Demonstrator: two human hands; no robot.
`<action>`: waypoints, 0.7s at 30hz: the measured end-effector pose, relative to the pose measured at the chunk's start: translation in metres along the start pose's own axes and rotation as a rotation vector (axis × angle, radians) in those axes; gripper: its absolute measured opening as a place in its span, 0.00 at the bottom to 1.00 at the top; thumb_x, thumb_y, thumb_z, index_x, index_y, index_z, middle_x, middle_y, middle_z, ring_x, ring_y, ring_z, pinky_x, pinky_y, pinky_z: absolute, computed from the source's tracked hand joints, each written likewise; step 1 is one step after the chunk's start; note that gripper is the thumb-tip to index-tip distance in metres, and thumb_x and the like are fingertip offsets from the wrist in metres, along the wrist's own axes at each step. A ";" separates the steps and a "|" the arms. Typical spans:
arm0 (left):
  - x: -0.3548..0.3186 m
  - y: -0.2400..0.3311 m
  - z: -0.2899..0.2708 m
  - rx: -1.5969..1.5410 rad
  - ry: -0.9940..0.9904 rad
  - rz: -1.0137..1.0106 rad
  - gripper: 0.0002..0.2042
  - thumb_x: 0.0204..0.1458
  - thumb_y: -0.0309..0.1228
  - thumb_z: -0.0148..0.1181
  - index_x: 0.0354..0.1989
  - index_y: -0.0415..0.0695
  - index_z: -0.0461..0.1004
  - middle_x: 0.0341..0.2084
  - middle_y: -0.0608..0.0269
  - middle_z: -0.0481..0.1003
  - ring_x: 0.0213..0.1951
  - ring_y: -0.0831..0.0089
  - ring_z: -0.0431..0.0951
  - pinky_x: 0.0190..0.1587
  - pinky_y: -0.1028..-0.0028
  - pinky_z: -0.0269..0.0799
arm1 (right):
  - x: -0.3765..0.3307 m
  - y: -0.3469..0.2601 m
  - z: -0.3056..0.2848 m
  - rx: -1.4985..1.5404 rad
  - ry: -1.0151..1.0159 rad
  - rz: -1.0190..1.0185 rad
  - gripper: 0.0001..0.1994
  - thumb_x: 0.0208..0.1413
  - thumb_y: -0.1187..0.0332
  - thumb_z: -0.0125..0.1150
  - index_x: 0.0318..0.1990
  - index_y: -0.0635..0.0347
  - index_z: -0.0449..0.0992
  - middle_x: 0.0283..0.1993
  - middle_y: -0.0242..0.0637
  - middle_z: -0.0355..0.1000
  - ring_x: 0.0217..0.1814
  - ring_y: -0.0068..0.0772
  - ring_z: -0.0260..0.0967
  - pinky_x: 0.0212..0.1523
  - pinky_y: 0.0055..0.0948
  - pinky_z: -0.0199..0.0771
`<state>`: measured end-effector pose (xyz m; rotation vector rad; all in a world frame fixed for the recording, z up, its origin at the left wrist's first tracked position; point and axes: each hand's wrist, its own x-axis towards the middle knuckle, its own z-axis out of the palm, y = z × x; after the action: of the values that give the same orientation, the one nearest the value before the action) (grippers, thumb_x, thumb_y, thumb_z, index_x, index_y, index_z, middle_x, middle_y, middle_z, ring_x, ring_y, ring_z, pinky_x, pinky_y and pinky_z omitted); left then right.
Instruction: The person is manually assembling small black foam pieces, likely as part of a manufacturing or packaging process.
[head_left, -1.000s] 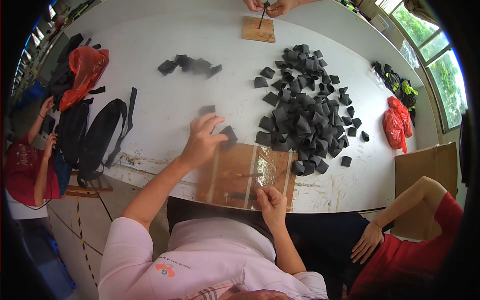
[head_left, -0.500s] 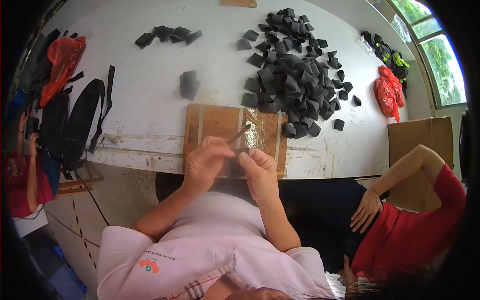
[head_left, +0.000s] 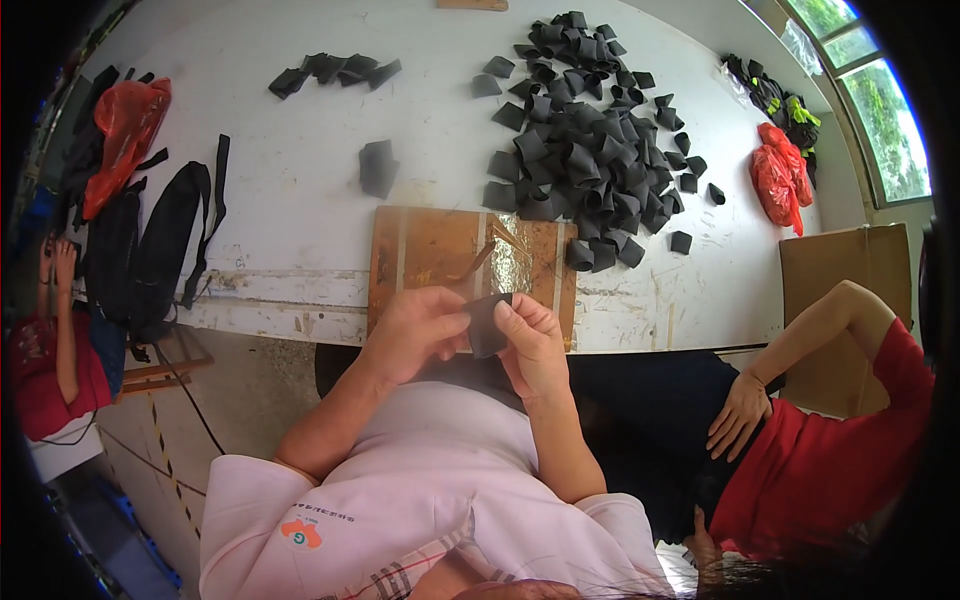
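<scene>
The white desk (head_left: 290,190) is seen toward twelve o'clock, the pale pink shirt (head_left: 390,500), printed with small letters, toward six. At the six-o'clock edge of the brown board (head_left: 435,250), by half-curled left hand (head_left: 412,330) and pinched right hand (head_left: 535,345), one black piece (head_left: 486,328) is held.

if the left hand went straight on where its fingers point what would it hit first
Most likely the small black piece pinched in the right hand. The left hand seems right at its edge, though depth makes actual contact hard to tell.
</scene>
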<state>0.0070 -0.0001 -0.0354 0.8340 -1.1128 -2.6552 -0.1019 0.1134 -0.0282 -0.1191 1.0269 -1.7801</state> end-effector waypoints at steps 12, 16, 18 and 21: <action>-0.003 -0.005 0.008 0.328 0.142 0.284 0.04 0.46 0.24 0.59 0.27 0.38 0.71 0.18 0.65 0.73 0.17 0.85 0.69 0.16 0.85 0.63 | -0.005 0.006 0.007 -1.148 0.072 -0.756 0.09 0.43 0.73 0.62 0.33 0.62 0.73 0.29 0.38 0.65 0.25 0.30 0.64 0.23 0.25 0.65; 0.000 -0.022 0.011 0.701 0.369 0.576 0.04 0.43 0.21 0.56 0.29 0.36 0.72 0.20 0.64 0.73 0.22 0.78 0.72 0.24 0.78 0.69 | 0.002 0.007 0.010 -1.346 0.096 -0.917 0.07 0.40 0.76 0.61 0.30 0.62 0.72 0.27 0.39 0.64 0.25 0.37 0.63 0.24 0.29 0.64; 0.006 -0.025 0.015 0.830 0.510 0.808 0.06 0.41 0.19 0.54 0.30 0.37 0.71 0.21 0.63 0.73 0.19 0.80 0.71 0.21 0.80 0.67 | 0.007 0.010 0.012 -1.435 0.128 -0.935 0.06 0.40 0.77 0.60 0.29 0.63 0.72 0.25 0.39 0.64 0.25 0.38 0.63 0.24 0.29 0.64; 0.002 0.002 0.020 0.185 0.319 0.275 0.08 0.39 0.18 0.53 0.31 0.39 0.70 0.22 0.66 0.71 0.16 0.84 0.65 0.16 0.84 0.60 | 0.011 0.012 0.011 -1.361 0.314 -0.931 0.05 0.40 0.79 0.58 0.27 0.64 0.72 0.22 0.36 0.62 0.23 0.32 0.62 0.22 0.26 0.63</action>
<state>-0.0057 0.0100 -0.0240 1.0106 -1.2918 -2.1320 -0.0928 0.0969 -0.0341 -1.3557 2.5457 -1.4832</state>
